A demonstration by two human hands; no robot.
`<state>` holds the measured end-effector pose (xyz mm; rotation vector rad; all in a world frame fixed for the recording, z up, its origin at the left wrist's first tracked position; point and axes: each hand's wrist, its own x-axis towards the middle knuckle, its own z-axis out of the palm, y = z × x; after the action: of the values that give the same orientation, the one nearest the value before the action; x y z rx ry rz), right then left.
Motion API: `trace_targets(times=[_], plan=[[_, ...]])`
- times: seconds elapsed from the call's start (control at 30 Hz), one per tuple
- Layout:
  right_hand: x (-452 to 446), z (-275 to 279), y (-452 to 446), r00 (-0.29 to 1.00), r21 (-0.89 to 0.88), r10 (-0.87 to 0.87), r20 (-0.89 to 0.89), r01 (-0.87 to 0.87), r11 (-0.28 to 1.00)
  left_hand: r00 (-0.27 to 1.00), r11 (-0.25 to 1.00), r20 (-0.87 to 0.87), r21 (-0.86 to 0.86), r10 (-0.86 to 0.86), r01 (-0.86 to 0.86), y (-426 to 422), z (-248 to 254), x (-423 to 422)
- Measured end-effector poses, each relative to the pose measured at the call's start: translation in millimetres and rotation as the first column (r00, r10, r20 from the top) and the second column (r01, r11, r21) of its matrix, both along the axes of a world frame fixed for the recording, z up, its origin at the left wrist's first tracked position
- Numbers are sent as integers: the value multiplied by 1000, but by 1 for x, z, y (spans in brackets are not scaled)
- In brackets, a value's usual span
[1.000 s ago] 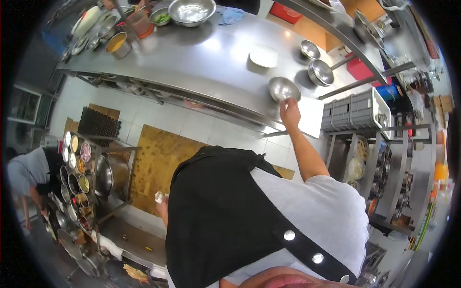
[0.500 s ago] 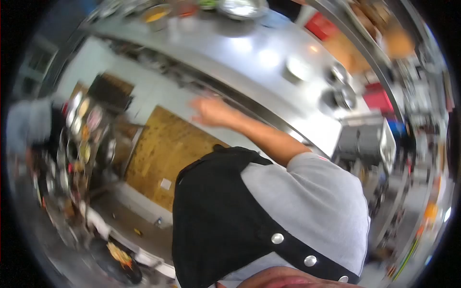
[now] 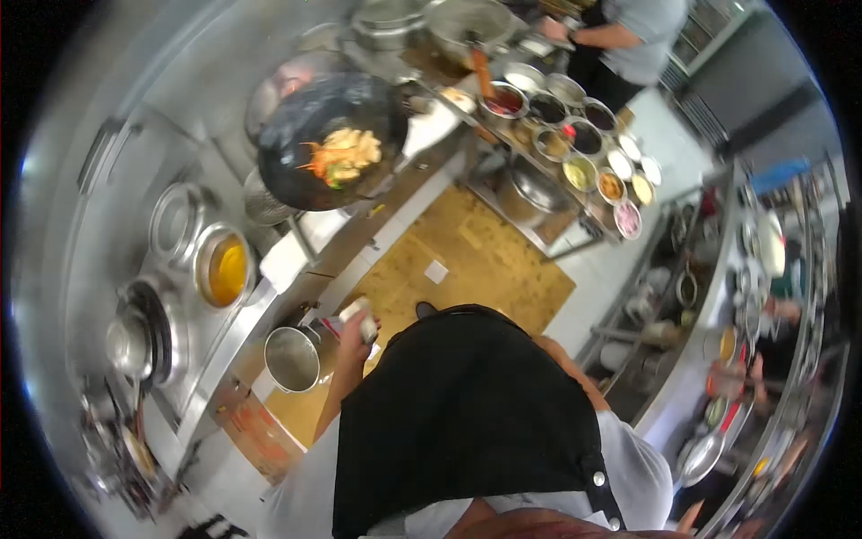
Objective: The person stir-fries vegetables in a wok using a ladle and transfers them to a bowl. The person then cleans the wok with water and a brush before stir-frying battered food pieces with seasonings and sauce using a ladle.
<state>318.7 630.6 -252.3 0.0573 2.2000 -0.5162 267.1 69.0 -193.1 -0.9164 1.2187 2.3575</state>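
Observation:
My left hand [image 3: 357, 334] is low at my left side, its fingers wrapped round what looks like a folded white cloth [image 3: 359, 319]. Beside it is a tall metal pot [image 3: 293, 359]. Ahead, a black wok [image 3: 287, 171] on the stove holds pale food pieces with orange shreds and some green [image 3: 346, 157]. My right hand [image 3: 549, 346] hangs at the right edge of my black apron [image 3: 467, 404]; the apron hides its fingers.
A pot of orange-yellow liquid [image 3: 229, 269] stands on the stove's left. Several sauce and topping bowls [image 3: 579, 172] crowd a stand ahead right, where another person [image 3: 620, 54] works. A steel counter [image 3: 664, 395] runs along the right. A yellow-brown mat [image 3: 485, 260] covers the floor.
My view has swung from the steel counter to the stove and wok. My right arm, stretched out before, is now down by the apron. My left hand with the white cloth has come into view.

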Motion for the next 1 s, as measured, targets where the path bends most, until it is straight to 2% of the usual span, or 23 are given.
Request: trace_targets(times=[0.03, 0.07, 0.1, 0.13, 0.17, 0.23, 0.33, 0.4, 0.43, 0.53, 0.6, 0.67, 0.7, 0.73, 0.77, 0.8, 0.87, 0.97, 1.0], plan=[[-56, -1, -17, 981, 0, 104, -162, -106, 994, 999, 997, 5, -48, 54, -54, 5, 17, -29], [-110, 8, -38, 952, -16, 101, -289, -110, 994, 995, 991, 14, -94, 95, -93, 18, 40, -54], [-161, 19, -56, 941, -156, -131, -311, 86, 984, 990, 991, -14, -3, 137, -137, 26, 56, -81], [-209, 78, -88, 916, -114, -131, -379, 94, 989, 984, 981, -43, 91, 175, -171, 33, 67, -103], [-248, 112, -115, 807, -154, -135, -575, 56, 986, 975, 963, -70, 185, 212, -196, 40, 78, -124], [-329, 122, -148, 560, -378, -302, -771, -22, 925, 979, 962, -87, 222, 183, -160, 54, 96, -161], [-433, 160, -179, 491, -288, -265, -830, 29, 957, 978, 943, -90, 295, 187, -153, 83, 114, -215], [-497, 134, -172, 445, -85, -106, -889, 67, 994, 975, 897, -35, 399, 219, -187, 94, 121, -252], [-527, 123, -165, 425, 14, -25, -905, 89, 996, 961, 886, 41, 378, 275, -269, 96, 129, -271], [-571, 116, -158, 596, 212, 108, -796, 107, 971, 963, 929, -2, 262, 270, -260, 80, 73, -296], [-602, 110, -158, 806, 173, 69, -588, 42, 984, 952, 898, 49, 320, 302, -301, 62, 115, -297], [-620, 98, -166, 804, -38, -58, -592, 43, 998, 867, 836, 120, 228, 484, -498, 39, 154, -308], [-621, 90, -178, 750, -211, -160, -642, 27, 977, 806, 785, 157, 183, 571, -592, 29, 185, -324], [-614, 85, -191, 701, -371, -265, -662, 1, 929, 732, 722, 201, 133, 652, -679, 23, 209, -337], [-610, 82, -206, 753, -569, -400, -522, 42, 821, 716, 707, 95, 112, 692, -699, 17, 218, -348], [-616, 84, -227, 789, -732, -499, -358, 95, 675, 692, 683, 99, 114, 715, -722, 10, 222, -362], [-653, 191, -278, 824, -849, -566, 9, 305, 432, 687, 686, 77, 44, 722, -726, 2, 208, -390], [-781, 218, -321, 807, -916, -582, 103, 305, 260, 689, 687, 5, -78, 725, -722, -17, 178, -422], [-821, 228, -334, 793, -932, -600, 102, 287, 221, 691, 691, 9, -31, 723, -722, -27, 168, -429]])
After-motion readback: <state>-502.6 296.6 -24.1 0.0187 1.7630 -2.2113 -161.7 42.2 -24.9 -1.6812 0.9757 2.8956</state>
